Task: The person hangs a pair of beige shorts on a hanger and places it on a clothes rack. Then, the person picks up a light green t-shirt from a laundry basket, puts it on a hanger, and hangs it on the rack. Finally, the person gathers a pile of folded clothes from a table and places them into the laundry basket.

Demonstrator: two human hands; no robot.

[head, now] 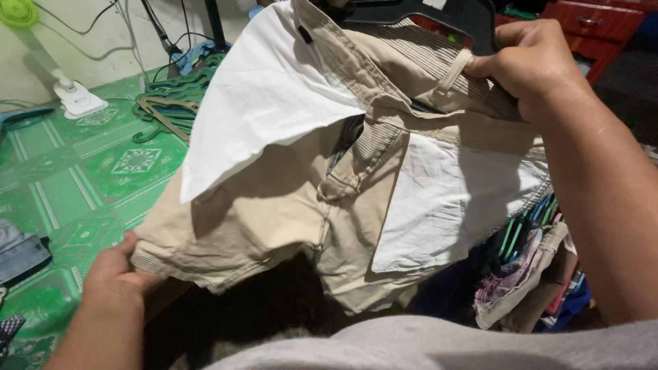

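Note:
A pair of beige shorts turned inside out hangs in front of me, its white pocket linings showing. My right hand grips the waistband at a belt loop, up at the top right, against a black hanger. My left hand pinches the hem of one leg at the lower left. The shorts stretch slanted between the two hands.
Green patterned floor mat lies at left. A pile of green and brown hangers sits at the back, near a white fan base and cables. Mixed coloured clothes are heaped at lower right. A red cabinet stands top right.

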